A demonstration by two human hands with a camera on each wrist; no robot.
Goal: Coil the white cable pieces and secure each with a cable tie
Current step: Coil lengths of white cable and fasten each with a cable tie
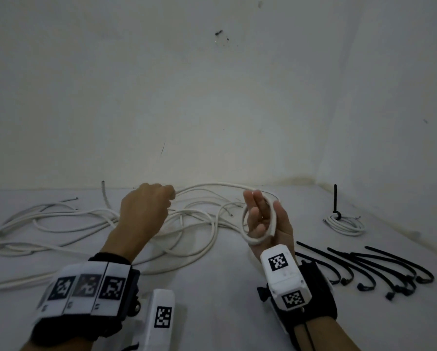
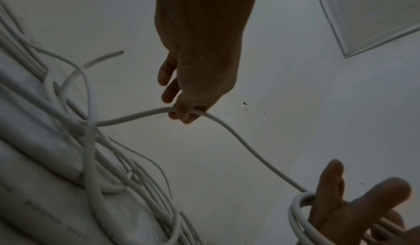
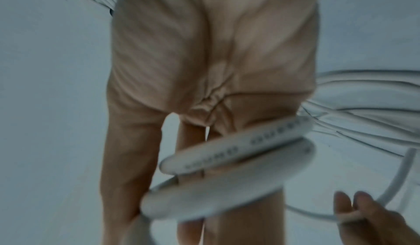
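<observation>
My left hand (image 1: 146, 209) is a fist gripping a white cable (image 1: 212, 185) lifted off the table; the left wrist view shows the fingers (image 2: 181, 114) curled round that cable (image 2: 238, 137). The cable runs right to a small coil (image 1: 273, 216) of about two turns wound round my right hand's fingers (image 1: 254, 201). My right hand (image 1: 263, 219) is held palm up with mostly straight fingers and the thumb beside the coil. Up close, the coil (image 3: 227, 155) crosses the right fingers (image 3: 250, 213). The rest of this cable leads into a loose tangle (image 1: 85, 224).
A finished white coil (image 1: 344, 225) with an upright black tie (image 1: 335, 198) lies at the far right. Several loose black cable ties (image 1: 364, 267) lie right of my right wrist. The white wall (image 1: 212, 110) rises just behind the table (image 1: 212, 300).
</observation>
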